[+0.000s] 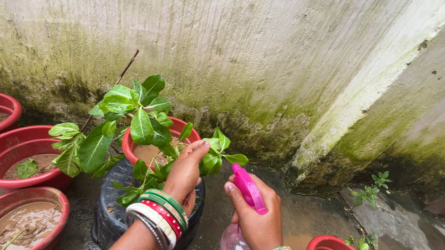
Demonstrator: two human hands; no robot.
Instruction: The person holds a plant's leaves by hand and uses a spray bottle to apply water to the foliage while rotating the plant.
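Spray bottle [243,214]: pink trigger head on a clear pink plastic body, gripped in right hand [258,217] at 5 o'clock of frame; fingers wrapped round neck and trigger, nozzle aimed toward leaves.
Handling: light, rigid, probably slick when wet; best held at neck, index finger on trigger.
Plant [135,125]: soft broad glossy leaves on thin bendable stems, easily torn; rooted in red pot [181,127] on black drum [109,211].
Left hand [186,171]: fingertips lightly pinching a leafy stem at centre, bangles on wrist.
Red basins [4,153]: round plastic, muddy water inside, at 8 to 9 o'clock.
Wall [268,50]: rough plaster, green with algae, 12 o'clock.
Ground: wet concrete.
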